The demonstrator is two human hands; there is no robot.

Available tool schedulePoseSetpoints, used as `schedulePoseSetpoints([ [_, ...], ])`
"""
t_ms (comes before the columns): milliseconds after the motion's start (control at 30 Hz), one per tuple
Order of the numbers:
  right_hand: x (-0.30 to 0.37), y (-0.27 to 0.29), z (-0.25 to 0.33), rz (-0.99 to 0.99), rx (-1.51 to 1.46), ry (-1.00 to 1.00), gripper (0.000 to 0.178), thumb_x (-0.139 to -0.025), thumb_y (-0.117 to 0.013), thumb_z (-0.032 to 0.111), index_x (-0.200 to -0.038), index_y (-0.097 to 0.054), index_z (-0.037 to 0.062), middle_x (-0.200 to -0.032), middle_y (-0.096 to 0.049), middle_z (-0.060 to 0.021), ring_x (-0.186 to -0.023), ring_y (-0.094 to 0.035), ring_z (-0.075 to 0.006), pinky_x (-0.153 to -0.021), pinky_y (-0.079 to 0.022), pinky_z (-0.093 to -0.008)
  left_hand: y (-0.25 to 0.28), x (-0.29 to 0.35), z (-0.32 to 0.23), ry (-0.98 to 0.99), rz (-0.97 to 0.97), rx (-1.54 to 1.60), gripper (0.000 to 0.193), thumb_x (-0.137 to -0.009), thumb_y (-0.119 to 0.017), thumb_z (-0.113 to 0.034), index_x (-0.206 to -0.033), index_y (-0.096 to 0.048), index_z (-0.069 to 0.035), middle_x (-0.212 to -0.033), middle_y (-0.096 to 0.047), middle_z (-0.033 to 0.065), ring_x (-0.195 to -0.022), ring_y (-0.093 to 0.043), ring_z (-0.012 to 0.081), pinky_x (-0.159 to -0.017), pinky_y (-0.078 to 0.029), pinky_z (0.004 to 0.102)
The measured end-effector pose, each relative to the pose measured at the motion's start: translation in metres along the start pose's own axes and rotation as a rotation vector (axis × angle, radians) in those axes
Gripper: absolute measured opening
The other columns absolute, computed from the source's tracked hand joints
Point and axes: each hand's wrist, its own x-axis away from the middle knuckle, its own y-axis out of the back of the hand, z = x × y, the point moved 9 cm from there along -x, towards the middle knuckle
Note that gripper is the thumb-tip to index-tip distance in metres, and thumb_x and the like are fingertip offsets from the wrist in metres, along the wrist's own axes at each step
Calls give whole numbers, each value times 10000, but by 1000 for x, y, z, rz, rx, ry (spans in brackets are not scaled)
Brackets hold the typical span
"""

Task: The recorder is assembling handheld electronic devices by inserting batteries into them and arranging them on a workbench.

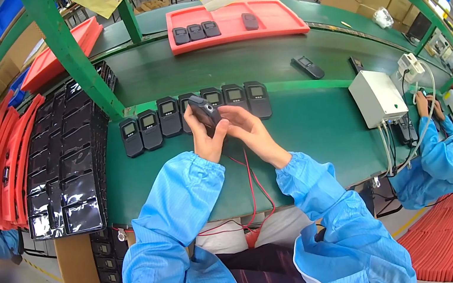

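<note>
Over the green bench [309, 133], my left hand [206, 139] grips a black handheld device [205, 111], tilted and raised above the surface. My right hand [254, 134] holds the same device from its right side, thumb and fingertips against it. Just behind my hands stands a row of several similar black devices with small grey screens, among them one at the left end [131, 137] and one at the right end [257, 100]. The held device and my hands partly cover the middle of that row. Thin red wires [251, 182] run below my hands toward my lap.
Stacked black plastic trays [78, 184] and red trays [9, 166] stand at left. A red tray [271, 17] with several devices lies beyond the belt [167, 73], where one device [307, 67] rests. A white box [376, 97] with cables stands right, near a co-worker's blue sleeve [451, 158].
</note>
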Motion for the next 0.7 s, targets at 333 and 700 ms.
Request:
schedulePoseSetpoints([
  [333,4,4,-9,-89,265,78,553,-770,-751,104,-1240,-475,11,-1090,-607,-83,-1023,-580,-155,-879,-486,-299,-32,-3,-8,36,251,132,754,-801,-752,-154,-1361,-256,-62,-1197,-438,95,-1100,-477,194,-948,-423,334],
  [700,-1,15,-38,2,52,-117,391,-967,-581,173,-1290,-489,-27,-1119,-635,-87,-999,-605,-121,-871,-492,-262,71,87,-319,-775,68,-162,359,-852,-622,-66,-1202,-560,-19,-925,-651,138,-859,-617,187,-722,-511,280],
])
